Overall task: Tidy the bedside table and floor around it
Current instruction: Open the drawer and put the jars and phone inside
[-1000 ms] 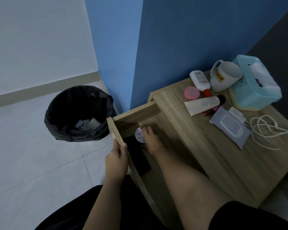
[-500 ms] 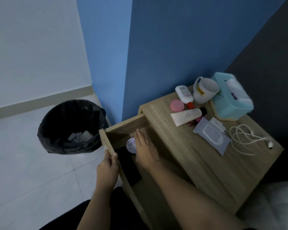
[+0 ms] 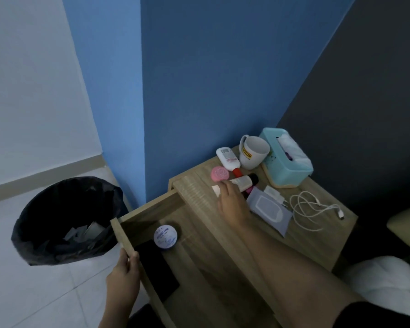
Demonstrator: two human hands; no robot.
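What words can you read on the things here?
"OTUN": yellow label on the white mug; the start is cut off.
Round tin in the drawer: blue print, too blurred to read.
White bottle: label too small to read.

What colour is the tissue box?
The plastic tissue box is light teal blue, seen in the head view.

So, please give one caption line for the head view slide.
Left hand holds the open drawer while right hand reaches a cream tube on the bedside table.
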